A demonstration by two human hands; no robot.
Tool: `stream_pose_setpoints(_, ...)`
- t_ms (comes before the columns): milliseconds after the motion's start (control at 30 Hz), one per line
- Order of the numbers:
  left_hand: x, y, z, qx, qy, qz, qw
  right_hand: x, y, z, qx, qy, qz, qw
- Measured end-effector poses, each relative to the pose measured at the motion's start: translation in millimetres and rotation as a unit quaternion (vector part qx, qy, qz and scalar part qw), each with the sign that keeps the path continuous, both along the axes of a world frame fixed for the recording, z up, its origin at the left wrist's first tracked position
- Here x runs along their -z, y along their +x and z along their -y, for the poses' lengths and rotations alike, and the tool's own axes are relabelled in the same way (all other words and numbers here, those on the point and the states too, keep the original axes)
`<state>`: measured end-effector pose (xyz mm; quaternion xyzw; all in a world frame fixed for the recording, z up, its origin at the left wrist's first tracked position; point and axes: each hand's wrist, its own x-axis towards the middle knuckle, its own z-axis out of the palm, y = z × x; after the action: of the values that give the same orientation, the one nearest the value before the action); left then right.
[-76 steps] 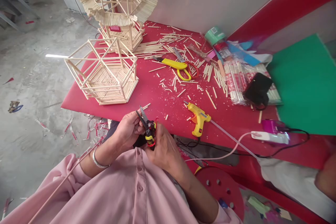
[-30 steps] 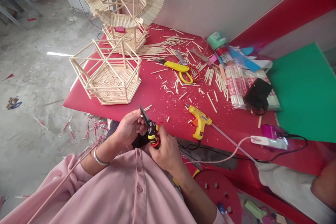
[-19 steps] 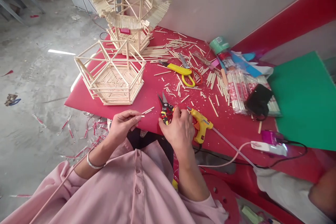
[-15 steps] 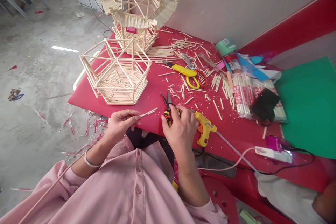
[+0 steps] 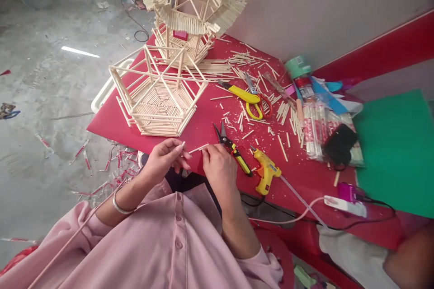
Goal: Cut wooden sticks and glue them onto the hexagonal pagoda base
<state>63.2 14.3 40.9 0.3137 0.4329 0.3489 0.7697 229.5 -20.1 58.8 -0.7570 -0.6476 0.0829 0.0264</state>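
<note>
My left hand [image 5: 166, 157] pinches a short wooden stick [image 5: 183, 144] between thumb and finger. My right hand [image 5: 220, 165] is closed on the end of another thin stick [image 5: 198, 148], which reaches toward the left hand. Both hands are over the near edge of the red table [image 5: 200, 122]. Just right of my right hand lie yellow-and-black cutting shears [image 5: 233, 146], blades apart. Beyond my left hand stands a hexagonal stick frame [image 5: 159, 115] with a patterned stick floor. A yellow glue gun [image 5: 267, 171] rests farther right.
A tiered stick tower [image 5: 185, 20] rises at the back. Yellow-handled scissors [image 5: 242, 94] lie among loose sticks [image 5: 247, 58]. Farther right are bagged sticks [image 5: 313, 133], a black object [image 5: 341, 142] and a green sheet [image 5: 396, 153]. Another person's arm [image 5: 410, 257] shows at lower right.
My right hand has moved left from over the shears and now grips a stick. The two sticks that were together in my left hand are now apart. The view has shifted slightly.
</note>
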Motion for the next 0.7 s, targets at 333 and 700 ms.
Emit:
stream_pose_setpoints(333, 9.9, 11, 9, 0.091, 0.319, -0.262, 0.906, -9.4, -1, -11, 0.029, -0.030, -0.003, 0.999)
stream_pose_setpoints(700, 31.0, 28, -6, 0.019, 0.464, -0.351, 0.813, -8.4, 5, -20, 0.004, -0.061, -0.029, 0.998)
